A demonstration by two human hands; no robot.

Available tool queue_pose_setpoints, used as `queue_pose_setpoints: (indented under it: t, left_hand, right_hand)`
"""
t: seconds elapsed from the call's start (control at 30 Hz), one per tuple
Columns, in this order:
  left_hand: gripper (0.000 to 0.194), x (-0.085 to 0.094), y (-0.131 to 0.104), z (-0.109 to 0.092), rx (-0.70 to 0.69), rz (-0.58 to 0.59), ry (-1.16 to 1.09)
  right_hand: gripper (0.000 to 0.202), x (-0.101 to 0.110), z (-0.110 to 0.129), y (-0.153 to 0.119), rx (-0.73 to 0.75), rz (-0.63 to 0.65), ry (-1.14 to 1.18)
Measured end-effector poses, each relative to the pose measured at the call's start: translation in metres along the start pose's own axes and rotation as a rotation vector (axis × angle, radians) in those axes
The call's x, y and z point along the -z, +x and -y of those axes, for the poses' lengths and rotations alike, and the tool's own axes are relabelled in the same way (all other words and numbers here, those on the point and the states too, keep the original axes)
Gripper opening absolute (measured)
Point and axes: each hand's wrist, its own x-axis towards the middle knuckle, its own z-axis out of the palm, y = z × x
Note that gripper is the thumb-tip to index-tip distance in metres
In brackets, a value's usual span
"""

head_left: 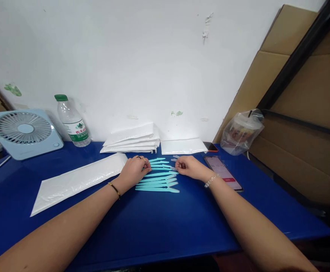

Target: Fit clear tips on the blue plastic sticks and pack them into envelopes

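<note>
Several turquoise eyebrow razors (156, 185) lie side by side in a column on the blue table, handles to the left and blade ends to the right. My left hand (136, 169) pinches the handle end of one razor (161, 168) in the upper part of the column. At that razor's other end, my right hand (191, 168) has thumb and finger pressed together on a small clear cap (173, 168). Another loose clear cap (176, 156) lies just beyond my right fingers. Part of the held razor's handle is hidden by my left fingers.
A white padded mailer (77, 183) lies left of the razors. Behind stand a stack of white mailers (131, 139) and another mailer (183, 146). A phone (224, 173), a bagged drink cup (242, 132), a water bottle (73, 122) and a blue fan (26, 132) line the sides.
</note>
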Motion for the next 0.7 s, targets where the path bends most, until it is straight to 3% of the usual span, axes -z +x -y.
queue_pose_setpoints:
  t: [0.37,0.57,0.7]
  left_hand:
    - [0.023,0.000,-0.002,-0.008,-0.064,0.055,-0.064]
    - [0.020,0.004,0.000,0.005,-0.023,-0.039,0.009]
    - [0.018,0.003,0.002,0.009,0.001,-0.025,0.056]
  right_hand:
    - [0.011,0.000,0.010,0.000,0.019,0.050,0.061]
    - [0.010,0.008,-0.010,0.002,-0.062,-0.212,-0.143]
    - [0.014,0.001,-0.013,0.006,-0.034,-0.206,-0.218]
